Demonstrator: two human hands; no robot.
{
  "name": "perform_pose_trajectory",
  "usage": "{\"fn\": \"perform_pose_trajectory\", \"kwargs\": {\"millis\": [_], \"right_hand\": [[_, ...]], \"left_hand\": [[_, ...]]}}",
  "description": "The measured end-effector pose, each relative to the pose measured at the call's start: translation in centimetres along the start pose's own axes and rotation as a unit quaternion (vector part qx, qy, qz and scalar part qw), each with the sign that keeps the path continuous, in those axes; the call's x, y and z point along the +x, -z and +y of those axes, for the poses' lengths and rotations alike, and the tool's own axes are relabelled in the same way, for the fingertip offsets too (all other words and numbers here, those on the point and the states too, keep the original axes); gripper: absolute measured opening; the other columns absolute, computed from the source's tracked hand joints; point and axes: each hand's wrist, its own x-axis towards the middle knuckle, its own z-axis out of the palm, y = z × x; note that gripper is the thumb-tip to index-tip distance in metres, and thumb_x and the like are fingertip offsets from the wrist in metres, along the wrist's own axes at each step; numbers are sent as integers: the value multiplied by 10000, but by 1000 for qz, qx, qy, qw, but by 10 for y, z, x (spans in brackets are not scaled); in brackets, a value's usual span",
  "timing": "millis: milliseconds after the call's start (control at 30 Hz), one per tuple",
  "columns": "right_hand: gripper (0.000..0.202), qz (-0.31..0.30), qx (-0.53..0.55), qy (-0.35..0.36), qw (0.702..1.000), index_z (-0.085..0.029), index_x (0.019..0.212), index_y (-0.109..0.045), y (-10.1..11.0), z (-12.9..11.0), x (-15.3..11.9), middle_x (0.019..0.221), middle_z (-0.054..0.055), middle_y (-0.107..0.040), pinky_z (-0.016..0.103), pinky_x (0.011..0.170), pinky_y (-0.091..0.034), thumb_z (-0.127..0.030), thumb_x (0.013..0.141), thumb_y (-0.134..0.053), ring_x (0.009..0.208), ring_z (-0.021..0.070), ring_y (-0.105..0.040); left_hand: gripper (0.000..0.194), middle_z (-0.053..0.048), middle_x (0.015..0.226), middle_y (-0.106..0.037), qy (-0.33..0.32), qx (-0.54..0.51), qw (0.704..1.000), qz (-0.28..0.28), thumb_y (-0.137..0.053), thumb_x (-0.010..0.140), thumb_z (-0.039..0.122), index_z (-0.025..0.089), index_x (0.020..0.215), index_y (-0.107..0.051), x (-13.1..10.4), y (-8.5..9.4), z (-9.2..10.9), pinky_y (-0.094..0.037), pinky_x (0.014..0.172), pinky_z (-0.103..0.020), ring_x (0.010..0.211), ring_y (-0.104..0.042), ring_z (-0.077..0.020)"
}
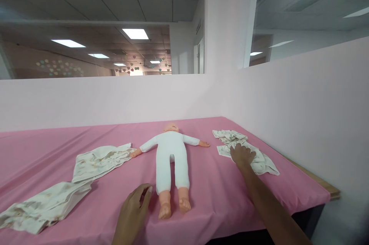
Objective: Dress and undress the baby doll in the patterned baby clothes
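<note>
Reaching across the pink bench, the right hand presses flat on the crumpled cloth, gripping nothing, while the left hand rests open beside the doll, so gathering that cloth seems next

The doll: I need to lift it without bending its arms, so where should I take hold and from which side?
Grip the doll at its legs just above the bare feet, coming from the near table edge. It lies flat on its back, feet toward you, beside the left hand; its arms spread sideways.
</note>
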Motion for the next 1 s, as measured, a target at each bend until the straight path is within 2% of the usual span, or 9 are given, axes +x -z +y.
{"fn": "perform_pose_trajectory", "kwargs": {"millis": [433,700,1000], "right_hand": [[397,4,-24,7,1000,-107,1167,-590,-3,-2,-1,1146,200,-629,510,940,-321,-387,950,-411,1123,345,-525],[384,11,-27,8,1000,-111,1158,-593,-6,-1,0,1137,187,-629,505,943,-325,-382,940,-431,1115,341,-526],[380,11,-29,6,999,-110,1147,-597,-5,-2,0,1135,194,-629,505,940,-325,-382,941,-430,1114,341,-531]], "left_hand": [[415,-30,1076,-688,-22,18,999,14,-324,948,519,260,1049,-632,-1,-1,-1,-467,846,-330,966,-616,-229],[406,-20,1095,-670,-4,11,1000,-3,-317,949,525,273,1058,-617,-2,1,2,-445,861,-340,998,-587,-229],[406,-17,1070,-686,-13,14,1000,9,-333,943,524,271,1053,-631,0,-1,-2,-460,856,-326,961,-616,-223]]}}
